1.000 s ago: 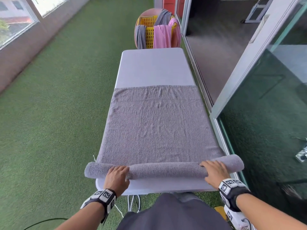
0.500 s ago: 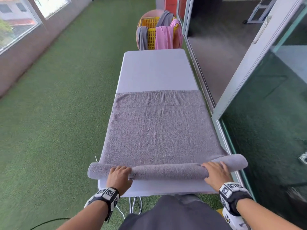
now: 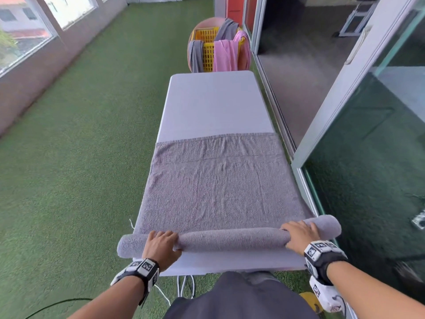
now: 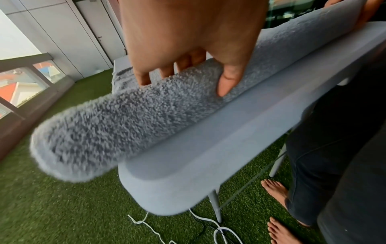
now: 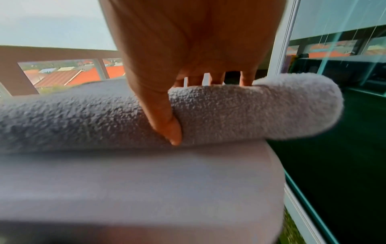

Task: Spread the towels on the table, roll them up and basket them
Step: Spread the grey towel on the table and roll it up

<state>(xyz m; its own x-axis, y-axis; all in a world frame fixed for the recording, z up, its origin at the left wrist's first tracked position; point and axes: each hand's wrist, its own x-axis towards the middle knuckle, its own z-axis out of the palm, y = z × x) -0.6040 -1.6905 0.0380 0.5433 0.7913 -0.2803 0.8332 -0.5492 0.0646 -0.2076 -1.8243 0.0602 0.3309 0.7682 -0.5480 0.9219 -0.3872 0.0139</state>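
Note:
A grey towel (image 3: 218, 180) lies spread along the near half of the white table (image 3: 213, 104). Its near end is rolled into a thick roll (image 3: 230, 238) across the table's front, both ends overhanging the sides. My left hand (image 3: 161, 242) grips the roll near its left end, fingers over the top and thumb on the near side (image 4: 226, 82). My right hand (image 3: 299, 233) grips it near the right end the same way, thumb (image 5: 169, 127) pressed into the near side. A yellow basket (image 3: 208, 49) stands beyond the table's far end.
Grey and pink towels (image 3: 226, 54) hang over the yellow basket's rim. Green artificial turf (image 3: 80, 157) covers the floor on the left. A glass sliding door and frame (image 3: 345, 100) run close along the table's right side. White cords (image 4: 208, 227) lie under the table by my bare feet.
The roll has moved a little further from me and grown thicker, with both hands staying on it. The flat stretch of towel is shorter.

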